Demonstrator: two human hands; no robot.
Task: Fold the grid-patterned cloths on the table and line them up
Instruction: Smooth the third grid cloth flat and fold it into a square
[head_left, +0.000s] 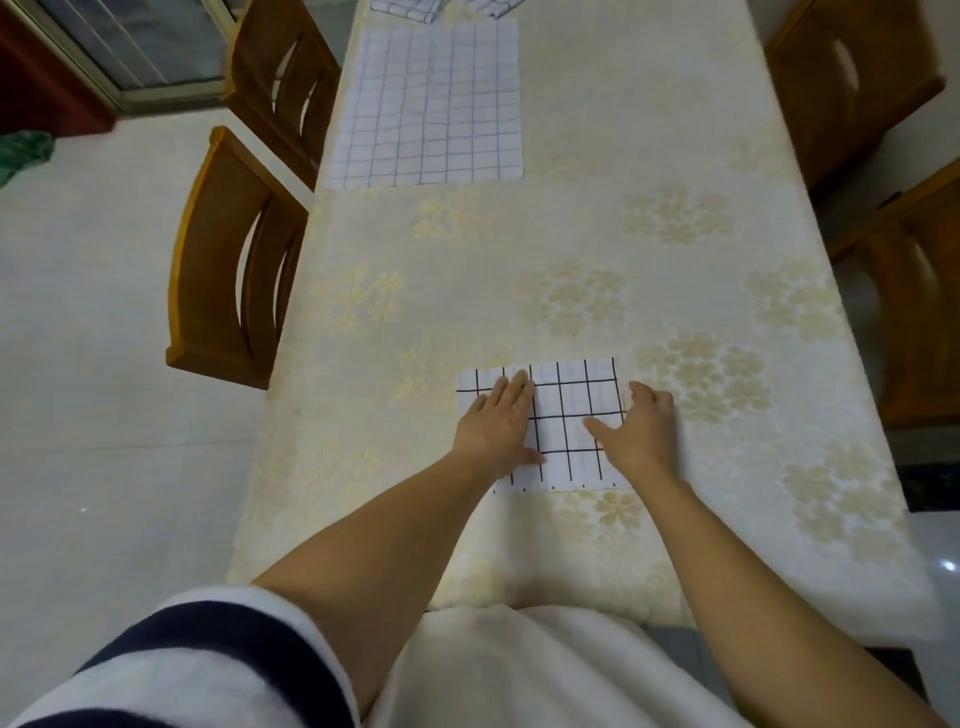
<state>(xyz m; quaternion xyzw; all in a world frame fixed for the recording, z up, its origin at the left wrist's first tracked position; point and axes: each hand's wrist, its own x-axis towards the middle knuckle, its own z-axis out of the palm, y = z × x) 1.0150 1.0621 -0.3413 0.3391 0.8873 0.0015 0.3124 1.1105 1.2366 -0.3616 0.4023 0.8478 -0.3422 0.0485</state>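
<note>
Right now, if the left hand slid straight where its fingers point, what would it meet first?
Past the folded cloth under it, only bare tablecloth, it seems. The left hand points away and slightly right, so the spread cloth probably stays left of its line.

A long tabletop (597, 249) under a cream flowered cover fills the middle. Wooden chairs (228, 270) stand at ten, eleven, two and three o'clock. The floor (104, 389) is pale glossy tile; a glass sliding door (135, 47) shows at ten o'clock.

The person wears a soft white top (519, 670) with a navy-banded left sleeve (208, 649).
</note>
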